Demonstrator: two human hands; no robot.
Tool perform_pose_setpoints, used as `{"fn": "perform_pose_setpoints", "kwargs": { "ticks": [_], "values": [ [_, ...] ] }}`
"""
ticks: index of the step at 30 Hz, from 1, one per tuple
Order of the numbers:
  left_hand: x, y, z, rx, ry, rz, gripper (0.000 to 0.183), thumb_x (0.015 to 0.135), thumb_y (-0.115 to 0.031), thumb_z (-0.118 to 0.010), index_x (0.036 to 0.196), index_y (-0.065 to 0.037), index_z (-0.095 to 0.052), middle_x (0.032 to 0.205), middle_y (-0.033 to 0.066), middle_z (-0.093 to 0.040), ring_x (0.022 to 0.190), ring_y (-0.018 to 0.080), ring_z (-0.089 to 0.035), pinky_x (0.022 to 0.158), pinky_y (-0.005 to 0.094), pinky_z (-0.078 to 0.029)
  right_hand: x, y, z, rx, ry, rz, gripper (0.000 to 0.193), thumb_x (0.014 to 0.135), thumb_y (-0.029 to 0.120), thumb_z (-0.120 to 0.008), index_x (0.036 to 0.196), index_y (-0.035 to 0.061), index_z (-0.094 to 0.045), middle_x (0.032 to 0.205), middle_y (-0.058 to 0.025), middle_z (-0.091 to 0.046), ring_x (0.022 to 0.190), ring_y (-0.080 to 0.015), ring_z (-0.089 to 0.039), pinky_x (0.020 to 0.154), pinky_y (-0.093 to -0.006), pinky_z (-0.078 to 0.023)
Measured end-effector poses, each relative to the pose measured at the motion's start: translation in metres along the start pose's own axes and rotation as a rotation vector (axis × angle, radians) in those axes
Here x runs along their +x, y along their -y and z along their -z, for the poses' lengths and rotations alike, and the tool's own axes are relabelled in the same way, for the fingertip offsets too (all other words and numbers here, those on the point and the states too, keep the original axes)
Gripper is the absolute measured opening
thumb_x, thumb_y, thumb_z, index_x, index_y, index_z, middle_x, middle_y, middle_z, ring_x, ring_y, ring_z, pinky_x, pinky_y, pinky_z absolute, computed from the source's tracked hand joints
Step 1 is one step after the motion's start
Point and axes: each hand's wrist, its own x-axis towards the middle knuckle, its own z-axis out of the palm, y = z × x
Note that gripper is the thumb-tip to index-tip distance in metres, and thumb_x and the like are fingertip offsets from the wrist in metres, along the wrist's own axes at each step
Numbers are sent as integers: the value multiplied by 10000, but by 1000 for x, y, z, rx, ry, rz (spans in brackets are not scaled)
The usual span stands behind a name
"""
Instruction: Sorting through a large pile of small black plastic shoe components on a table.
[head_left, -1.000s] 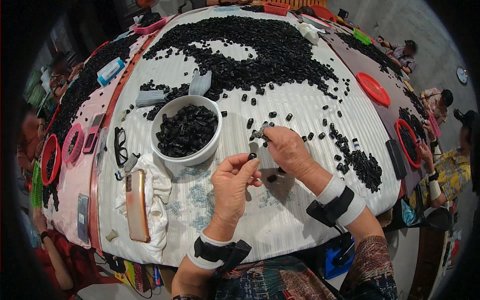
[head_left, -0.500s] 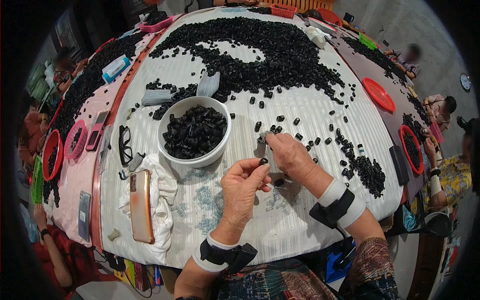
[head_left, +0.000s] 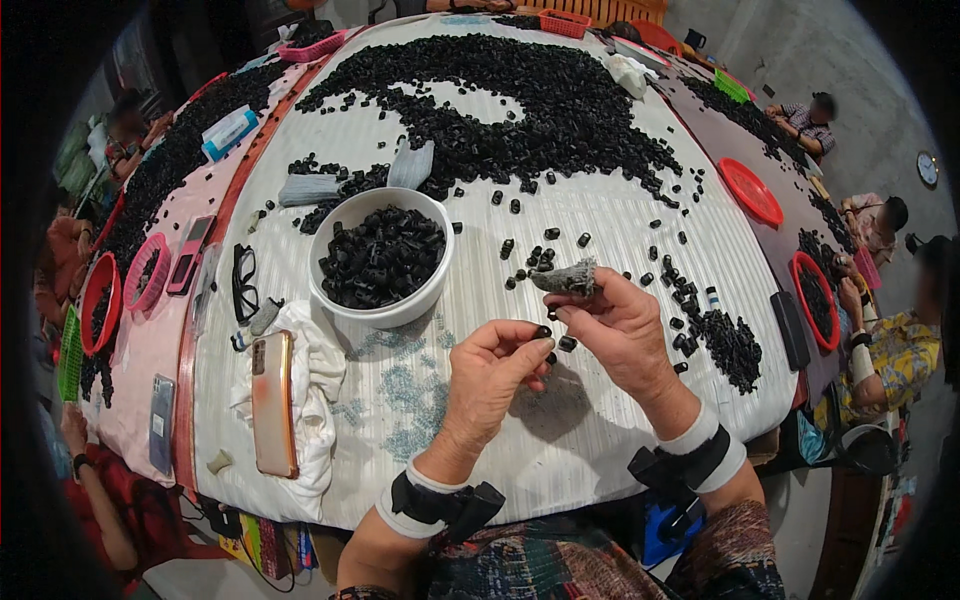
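My left hand (head_left: 480,385) pinches a small black cylindrical piece (head_left: 543,331) between thumb and fingertips. Close by, my right hand (head_left: 635,335) has a worn grey finger sleeve (head_left: 570,279) on a finger. Its thumb presses toward a small dark piece (head_left: 554,312), just above the one in the left hand; whether the two touch is hard to tell. A white bowl (head_left: 395,315) full of black cylindrical pieces (head_left: 380,260) stands left of my hands. Several loose black pieces (head_left: 568,344) lie around and under my right hand.
A broad heap of black pieces (head_left: 480,130) covers the far table. Thin black parts (head_left: 730,350) are piled at right. Glasses (head_left: 243,285), a phone (head_left: 273,400) and white cloth (head_left: 320,370) lie at left. People sit at both sides, near red baskets (head_left: 815,300).
My right hand has drawn back from the loose pieces toward the left hand and turned, so the grey finger sleeve now shows. The left hand still pinches its black piece.
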Motion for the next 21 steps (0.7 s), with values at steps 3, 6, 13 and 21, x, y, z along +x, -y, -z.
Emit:
{"fn": "perform_pose_setpoints", "kwargs": {
  "ticks": [3,6,13,21],
  "values": [
    [-1,-1,-3,-10,42,-36,184,827,-72,-693,976,13,-626,816,72,-657,679,106,-635,546,213,-531,-10,3,-4,-24,-17,30,175,837,8,-600,1011,-9,-611,896,-62,-676,817,-104,-644,725,-251,-527],
    [-2,-2,-5,7,22,-31,174,830,-71,-688,972,13,-632,810,71,-661,682,110,-638,548,212,-526,-15,0,-5,-112,-55,96,184,832,18,-622,1015,-5,-614,870,-69,-679,790,-113,-653,712,-256,-532],
    [-1,2,-3,-11,42,-23,187,834,-74,-686,987,17,-628,822,71,-664,685,107,-642,556,203,-525,-20,-13,-6,-161,-114,131,153,819,22,-651,965,-1,-615,781,-60,-655,706,-92,-619,631,-239,-507],
    [-2,1,-4,23,42,-12,160,841,-60,-670,975,4,-611,828,62,-658,689,108,-632,565,224,-527,-24,-11,-9,-294,-134,187,135,808,11,-657,937,2,-617,750,-64,-635,646,-86,-590,556,-242,-483]
  ]
}}
